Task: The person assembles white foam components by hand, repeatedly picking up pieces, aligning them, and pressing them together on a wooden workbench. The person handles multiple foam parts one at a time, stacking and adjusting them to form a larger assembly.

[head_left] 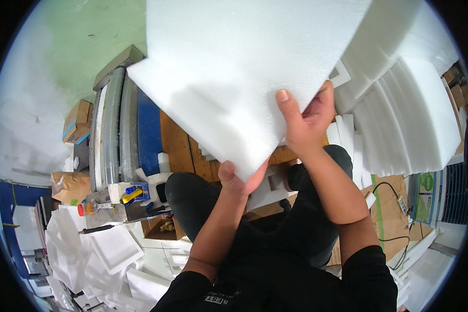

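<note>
Foam sheet (218, 88), white, held up over brown wooden surface (177, 145), corner pointing toward lap. Left hand (239, 180) cups that corner, thumb at left edge, fingers partly hidden. Right hand (308, 119) pinches right edge, thumb on near face, fingers curled behind. White foam stack (408, 117) at right.

White foam sheet (218, 78), broad face showing, raised, one corner pointing nearest; left part perhaps folded, top cut off.

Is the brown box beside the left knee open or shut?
Open: the brown box has its top uncovered, showing tan material inside.
</note>
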The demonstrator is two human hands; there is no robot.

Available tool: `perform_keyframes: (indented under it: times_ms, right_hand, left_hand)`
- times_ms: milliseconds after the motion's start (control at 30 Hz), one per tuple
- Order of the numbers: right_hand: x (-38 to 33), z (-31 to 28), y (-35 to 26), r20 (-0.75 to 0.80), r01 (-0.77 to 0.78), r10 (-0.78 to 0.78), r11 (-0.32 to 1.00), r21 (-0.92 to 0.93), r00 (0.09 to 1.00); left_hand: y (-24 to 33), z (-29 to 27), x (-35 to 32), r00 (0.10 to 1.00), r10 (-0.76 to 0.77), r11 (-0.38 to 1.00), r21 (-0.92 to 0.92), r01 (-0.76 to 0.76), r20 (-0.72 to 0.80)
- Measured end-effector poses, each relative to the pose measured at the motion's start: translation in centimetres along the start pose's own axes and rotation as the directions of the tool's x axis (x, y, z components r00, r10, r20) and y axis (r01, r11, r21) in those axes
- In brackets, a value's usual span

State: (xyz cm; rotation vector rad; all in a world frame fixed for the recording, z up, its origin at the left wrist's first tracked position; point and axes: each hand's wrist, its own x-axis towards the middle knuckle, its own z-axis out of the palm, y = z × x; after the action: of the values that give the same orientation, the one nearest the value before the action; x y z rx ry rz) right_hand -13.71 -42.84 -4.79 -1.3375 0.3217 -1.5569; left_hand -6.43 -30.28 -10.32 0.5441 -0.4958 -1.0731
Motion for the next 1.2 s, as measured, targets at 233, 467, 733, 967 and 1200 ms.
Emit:
perform_keyframes:
  times_ms: [233,467,733,967,1200]
  right_hand:
    - [0.2,-0.8,-1.6,0.024,0.187,-0.189,0.980,0.071,0.982]
    - [0.3,-1.8,-2.7,0.048,0.236,-0.236,0.972,-0.008,0.971]
    - [0.2,-3.4,-2.5,-0.015,0.128,-0.130,0.989,-0.078,0.991]
    - [2.0,-9.8,0.7,-0.155,-0.151,0.143,0.988,-0.044,0.978]
    - [2.9,-13.3,3.6,-0.075,-0.242,0.245,0.969,0.039,0.967]
  left_hand:
    - [0.7,1.2,-1.3,0.998,-0.045,0.998,-0.040,0.043,-0.053]
    - [0.1,1.1,-1.4,0.996,-0.084,0.996,-0.046,0.083,-0.014]
    - [-0.8,-0.4,-1.4,0.976,0.167,0.984,-0.092,-0.155,0.142]
    - [8.7,-5.2,1.3,0.849,0.410,0.911,-0.099,-0.401,0.334]
    - [16.7,-8.8,-0.5,0.754,0.621,0.782,-0.095,-0.617,0.214]
